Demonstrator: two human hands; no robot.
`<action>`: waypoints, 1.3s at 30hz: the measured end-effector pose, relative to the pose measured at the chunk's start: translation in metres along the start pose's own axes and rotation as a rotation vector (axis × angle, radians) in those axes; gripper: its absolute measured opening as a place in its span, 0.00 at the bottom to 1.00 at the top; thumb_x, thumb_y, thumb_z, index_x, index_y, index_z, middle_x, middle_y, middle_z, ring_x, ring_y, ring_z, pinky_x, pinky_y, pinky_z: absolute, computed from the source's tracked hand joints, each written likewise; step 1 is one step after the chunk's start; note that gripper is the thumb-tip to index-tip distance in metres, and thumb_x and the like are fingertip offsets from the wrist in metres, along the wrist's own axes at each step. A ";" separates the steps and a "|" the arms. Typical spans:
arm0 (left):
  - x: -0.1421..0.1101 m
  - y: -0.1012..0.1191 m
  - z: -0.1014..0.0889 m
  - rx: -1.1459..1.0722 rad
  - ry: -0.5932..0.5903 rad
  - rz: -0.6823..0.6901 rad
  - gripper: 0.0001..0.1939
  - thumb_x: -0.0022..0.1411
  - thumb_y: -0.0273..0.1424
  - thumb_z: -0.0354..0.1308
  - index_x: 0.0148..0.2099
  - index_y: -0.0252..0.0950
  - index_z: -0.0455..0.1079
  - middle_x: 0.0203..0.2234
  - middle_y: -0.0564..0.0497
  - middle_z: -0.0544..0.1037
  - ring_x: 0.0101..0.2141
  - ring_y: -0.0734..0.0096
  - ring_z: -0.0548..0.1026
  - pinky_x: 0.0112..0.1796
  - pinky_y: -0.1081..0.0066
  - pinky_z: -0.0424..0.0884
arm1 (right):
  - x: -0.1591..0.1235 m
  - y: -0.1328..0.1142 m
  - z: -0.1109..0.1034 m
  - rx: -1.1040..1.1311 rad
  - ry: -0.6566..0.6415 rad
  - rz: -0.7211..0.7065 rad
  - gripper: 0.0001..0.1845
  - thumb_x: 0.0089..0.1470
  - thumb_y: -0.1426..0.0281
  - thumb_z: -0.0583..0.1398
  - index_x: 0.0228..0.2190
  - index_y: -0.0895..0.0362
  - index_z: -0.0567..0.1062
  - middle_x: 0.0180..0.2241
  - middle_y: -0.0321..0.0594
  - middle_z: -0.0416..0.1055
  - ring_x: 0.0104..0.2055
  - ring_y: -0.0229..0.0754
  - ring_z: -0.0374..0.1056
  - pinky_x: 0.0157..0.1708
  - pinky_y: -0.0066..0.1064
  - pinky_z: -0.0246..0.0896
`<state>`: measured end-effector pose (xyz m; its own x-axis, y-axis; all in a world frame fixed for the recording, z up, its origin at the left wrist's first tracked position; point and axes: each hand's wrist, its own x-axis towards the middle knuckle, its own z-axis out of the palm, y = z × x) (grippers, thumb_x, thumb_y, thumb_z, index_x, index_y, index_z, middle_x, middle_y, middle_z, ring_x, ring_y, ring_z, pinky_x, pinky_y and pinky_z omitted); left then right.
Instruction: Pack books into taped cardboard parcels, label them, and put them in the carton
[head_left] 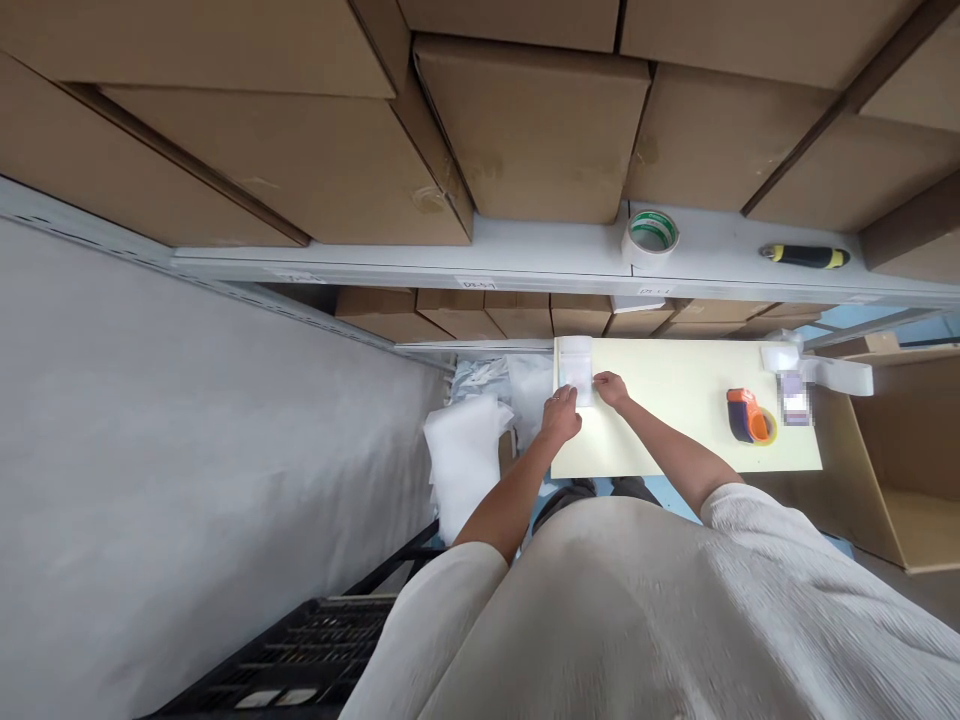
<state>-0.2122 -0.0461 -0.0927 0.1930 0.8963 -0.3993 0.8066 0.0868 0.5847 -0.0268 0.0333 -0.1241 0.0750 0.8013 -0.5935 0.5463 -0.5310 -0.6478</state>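
Head view, looking steeply down. Pale yellow table (675, 440) low in centre-right of scene. Small clear plastic pouch (576, 368) lies flat at the table's far-left corner, partly over the edge.

Left hand (561, 415) — resting at the pouch's near-left corner, fingers curled close together and touching it; whether they pinch it, cannot tell at this size. Right hand (611, 388) — at the pouch's right edge, fingertips drawn in narrow against the plastic, seemingly pressing or pinching the edge. Hands close, the pouch between them.

Right on the table: orange tape dispenser (746, 416), well apart from the hands. Just beyond it, a white device (821, 372) at the far-right corner.

Left of the table, lower down: stack of white foam sheets (465, 455). Black plastic crate (300, 655) nearest the body.

Above — grey shelf (525, 250) carrying cardboard boxes (532, 130), a roll of tape with green core (651, 233), and a yellow-black utility knife (806, 256) to the right.
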 end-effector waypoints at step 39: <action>-0.227 0.125 0.136 -0.134 0.544 -0.441 0.40 0.66 0.27 0.60 0.78 0.36 0.58 0.78 0.34 0.57 0.77 0.41 0.54 0.75 0.44 0.47 | -0.164 0.090 -0.074 -0.254 -0.464 -0.591 0.11 0.57 0.74 0.61 0.38 0.53 0.83 0.45 0.41 0.84 0.49 0.46 0.79 0.57 0.39 0.72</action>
<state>-0.0795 -0.2983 -0.0250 -0.4701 0.8522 -0.2298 0.6629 0.5128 0.5455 0.0722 -0.1250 -0.0496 -0.6114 0.7047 -0.3600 0.5652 0.0705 -0.8219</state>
